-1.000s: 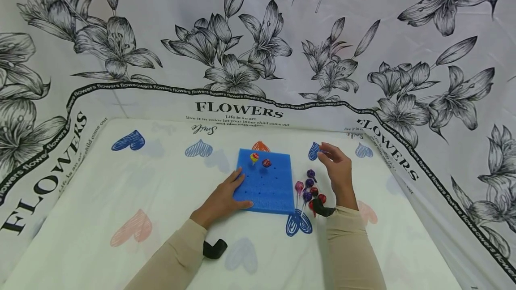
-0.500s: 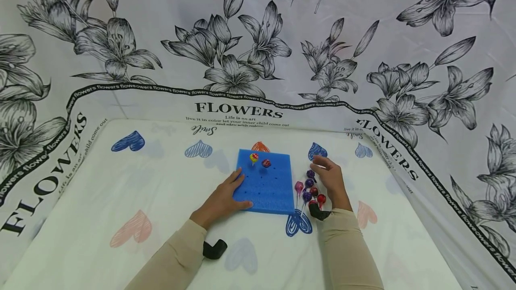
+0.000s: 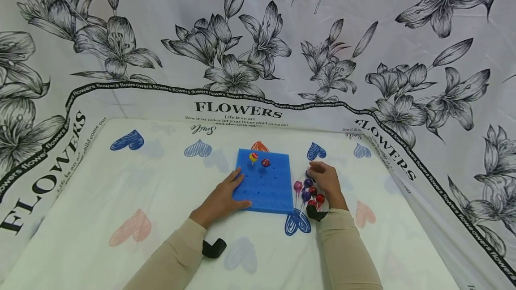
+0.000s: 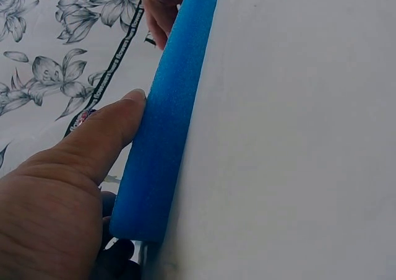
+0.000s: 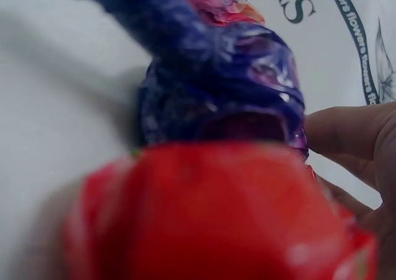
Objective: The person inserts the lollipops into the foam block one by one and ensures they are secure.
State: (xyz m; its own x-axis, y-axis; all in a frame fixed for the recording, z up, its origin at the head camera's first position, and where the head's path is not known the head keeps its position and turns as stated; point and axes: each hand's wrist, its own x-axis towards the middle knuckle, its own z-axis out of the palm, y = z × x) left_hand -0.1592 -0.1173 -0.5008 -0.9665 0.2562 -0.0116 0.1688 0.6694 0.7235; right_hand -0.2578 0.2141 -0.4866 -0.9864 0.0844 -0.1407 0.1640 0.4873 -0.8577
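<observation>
A blue foam block [image 3: 271, 194] with small holes lies flat on the table. Two wrapped lollipops stand in its far part, one yellow and red [image 3: 253, 157], the other dark red [image 3: 265, 163]. My left hand [image 3: 221, 200] rests on the block's left side, fingers spread and fairly straight; its thumb [image 4: 93, 140] touches the edge in the left wrist view. Right of the block, my right hand [image 3: 328, 182] pinches a purple lollipop [image 3: 308, 174] at the far end of a loose pile, its fingertips partly covering it. In the right wrist view, a red lollipop [image 5: 216, 218] blocks much of the grasp.
Several other wrapped lollipops lie in the pile, among them a pink one [image 3: 298, 185] and a red one [image 3: 320, 198], close beside the block. A white tablecloth [image 3: 161, 182] with printed hearts covers the table. A flower-print curtain [image 3: 153, 35] hangs behind.
My right hand has come down and nearer, from above the far side of the pile to its farthest lollipop. The left hand and the foam block have stayed put.
</observation>
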